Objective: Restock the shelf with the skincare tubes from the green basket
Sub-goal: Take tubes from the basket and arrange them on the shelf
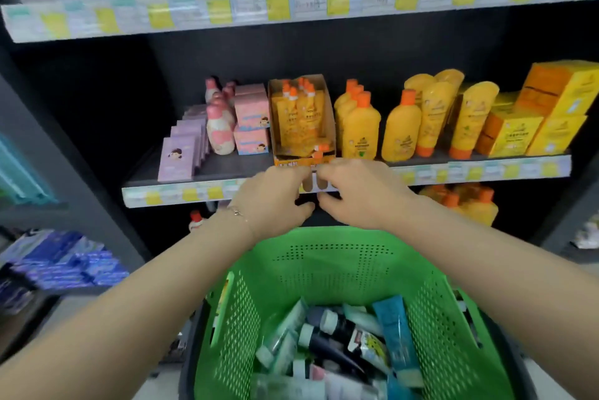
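A black shelving unit (356,52) with a dark back panel fills the view from ten to two o'clock, its shelf edges lined with white, yellow and teal price labels (278,7). At nine o'clock a grey upright (55,153) separates it from a neighbouring bay. Pale floor (573,380) shows at five o'clock.

You had nothing legible in front of you. The price labels (278,7) across the top of the frame and along the middle shelf (227,166) carried print too blurred to read. So did the yellow bottles (361,127) at centre, the orange boxes (557,88) at right, and the tubes (324,334) in the green basket (324,270) at the bottom.
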A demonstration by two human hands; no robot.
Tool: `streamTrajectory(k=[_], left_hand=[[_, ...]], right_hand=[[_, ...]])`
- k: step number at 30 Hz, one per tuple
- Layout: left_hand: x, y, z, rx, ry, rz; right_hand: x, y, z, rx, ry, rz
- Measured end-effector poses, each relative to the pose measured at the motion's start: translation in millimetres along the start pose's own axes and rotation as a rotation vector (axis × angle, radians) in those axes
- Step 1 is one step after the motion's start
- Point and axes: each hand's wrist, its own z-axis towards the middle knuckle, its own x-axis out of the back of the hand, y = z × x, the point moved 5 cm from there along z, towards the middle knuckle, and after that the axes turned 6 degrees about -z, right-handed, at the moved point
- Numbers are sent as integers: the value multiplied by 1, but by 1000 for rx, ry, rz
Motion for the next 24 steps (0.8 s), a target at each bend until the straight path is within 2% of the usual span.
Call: streamTrajectory(k=[8, 13, 19, 24], left_hand=[[-86, -4, -16, 49, -193, -28], [-151, -6, -29, 93, -384, -55], [-226, -27, -39, 233, -614, -94], [-268, -44, -49, 333, -778, -99]], right_hand=[[-78, 18, -47, -67, -214, 93], [-129, 22, -82, -137, -414, 190], [-172, 22, -99, -142, -645, 226], [-186, 20, -101, -121, -751, 238]])
